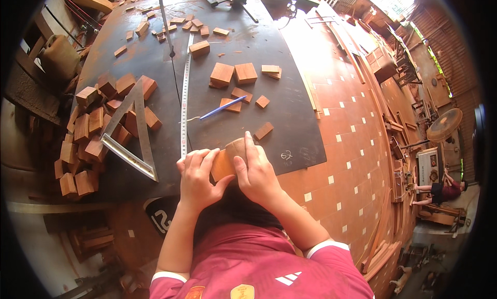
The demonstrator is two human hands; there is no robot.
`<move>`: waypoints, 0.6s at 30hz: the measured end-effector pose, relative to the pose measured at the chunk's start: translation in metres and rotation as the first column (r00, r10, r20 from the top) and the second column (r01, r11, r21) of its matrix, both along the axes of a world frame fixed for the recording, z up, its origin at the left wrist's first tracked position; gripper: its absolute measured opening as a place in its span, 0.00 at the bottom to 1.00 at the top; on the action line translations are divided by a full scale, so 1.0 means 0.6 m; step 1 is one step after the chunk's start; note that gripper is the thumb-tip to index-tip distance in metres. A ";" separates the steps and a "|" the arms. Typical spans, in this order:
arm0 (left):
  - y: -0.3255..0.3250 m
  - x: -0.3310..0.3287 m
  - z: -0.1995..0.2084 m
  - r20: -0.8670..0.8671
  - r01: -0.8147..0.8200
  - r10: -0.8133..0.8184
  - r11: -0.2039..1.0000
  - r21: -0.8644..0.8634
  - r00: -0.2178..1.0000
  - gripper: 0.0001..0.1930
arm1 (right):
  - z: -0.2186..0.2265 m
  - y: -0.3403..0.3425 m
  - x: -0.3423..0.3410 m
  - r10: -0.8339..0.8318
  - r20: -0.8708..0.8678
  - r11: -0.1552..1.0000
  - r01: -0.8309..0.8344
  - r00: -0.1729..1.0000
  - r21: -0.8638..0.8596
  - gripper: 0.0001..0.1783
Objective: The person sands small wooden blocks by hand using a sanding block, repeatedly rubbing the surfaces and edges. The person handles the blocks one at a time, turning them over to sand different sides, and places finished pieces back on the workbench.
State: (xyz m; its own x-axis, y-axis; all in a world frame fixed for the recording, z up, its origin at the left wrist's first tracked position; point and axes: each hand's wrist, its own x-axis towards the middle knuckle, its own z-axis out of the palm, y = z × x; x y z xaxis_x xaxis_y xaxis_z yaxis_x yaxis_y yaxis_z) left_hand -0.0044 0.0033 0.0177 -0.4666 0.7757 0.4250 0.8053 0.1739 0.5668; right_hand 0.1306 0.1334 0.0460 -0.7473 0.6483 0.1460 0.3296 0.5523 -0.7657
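Wooden block [220, 167], near centre frame: I see the left hand [198, 179] and right hand [256, 173] grasping it; metal triangle [144, 128] lies middle left.

tiled floor [344, 167] | jug [59, 55], left | round disc [444, 125], perhaps a fan, right

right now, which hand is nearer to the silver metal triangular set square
Left: the left hand is right of the set square; the right hand is farther right, past the left one.
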 end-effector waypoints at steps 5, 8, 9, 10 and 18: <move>-0.004 -0.001 0.002 0.004 -0.002 0.002 1.000 -0.014 1.000 0.36 | 0.009 -0.023 0.033 0.023 0.014 0.998 -0.024 1.000 0.058 0.41; 0.000 -0.003 0.003 0.017 0.009 -0.009 1.000 -0.002 1.000 0.36 | 0.008 -0.015 0.030 0.015 -0.018 0.995 -0.013 1.000 0.100 0.41; -0.002 -0.004 0.003 0.020 0.013 -0.013 1.000 0.002 1.000 0.36 | 0.004 -0.011 0.024 0.007 -0.036 0.993 -0.003 0.999 0.114 0.41; -0.003 -0.004 0.003 0.027 0.011 -0.011 1.000 0.003 1.000 0.36 | 0.000 -0.002 0.017 -0.005 -0.025 0.995 0.008 1.000 0.099 0.40; -0.004 -0.004 0.002 0.016 -0.012 0.012 1.000 -0.016 1.000 0.37 | 0.031 0.045 0.019 -0.149 -0.156 0.567 -0.045 0.976 -0.823 0.29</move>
State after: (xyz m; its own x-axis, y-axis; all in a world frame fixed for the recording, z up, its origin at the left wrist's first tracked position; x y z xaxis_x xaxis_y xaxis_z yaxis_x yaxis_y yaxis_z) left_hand -0.0068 0.0007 0.0188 -0.4821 0.7769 0.4050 0.7943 0.1925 0.5763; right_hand 0.1418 0.1603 0.0647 -0.7283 0.5969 -0.3366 0.1350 -0.3565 -0.9245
